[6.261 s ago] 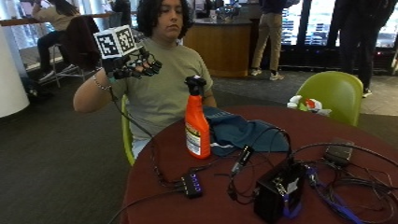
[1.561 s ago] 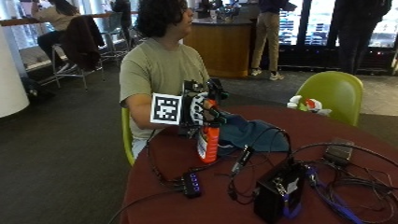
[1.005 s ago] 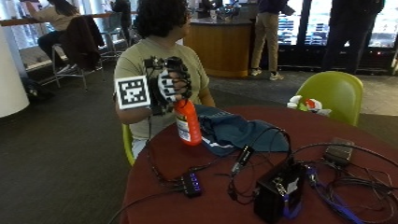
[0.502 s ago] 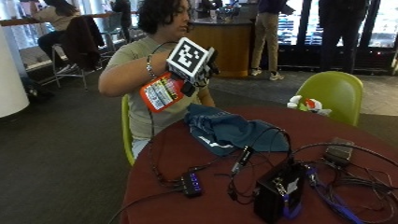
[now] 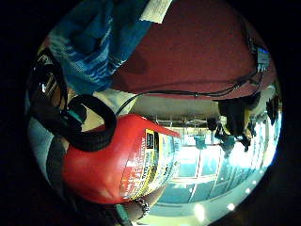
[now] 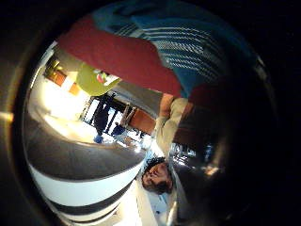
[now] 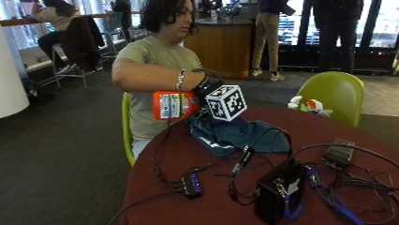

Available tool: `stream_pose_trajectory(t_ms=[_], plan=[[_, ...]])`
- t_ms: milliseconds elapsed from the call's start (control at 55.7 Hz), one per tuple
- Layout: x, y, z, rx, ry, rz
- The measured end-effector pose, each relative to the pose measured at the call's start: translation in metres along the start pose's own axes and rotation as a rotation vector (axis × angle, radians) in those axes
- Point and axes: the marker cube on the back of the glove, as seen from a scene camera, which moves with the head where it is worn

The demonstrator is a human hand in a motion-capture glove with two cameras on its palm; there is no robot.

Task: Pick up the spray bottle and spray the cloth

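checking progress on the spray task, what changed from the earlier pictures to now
The gloved right hand, raised and empty at first, took hold of the orange spray bottle standing on the table, lifted it clear and tipped it sideways; it now holds it level above the blue cloth. The cloth, cables and black box stayed put.

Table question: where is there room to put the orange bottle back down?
Bare table shows between the blue cloth and the green chair, and along the near edge left of the small hub. Cables and the black box crowd the rest.
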Motion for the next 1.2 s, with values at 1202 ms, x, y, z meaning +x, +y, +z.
stream_pose_trajectory(t_ms=[1202], plan=[[-0.232, -0.03, -0.004, 0.736, -0.324, -1.37]])
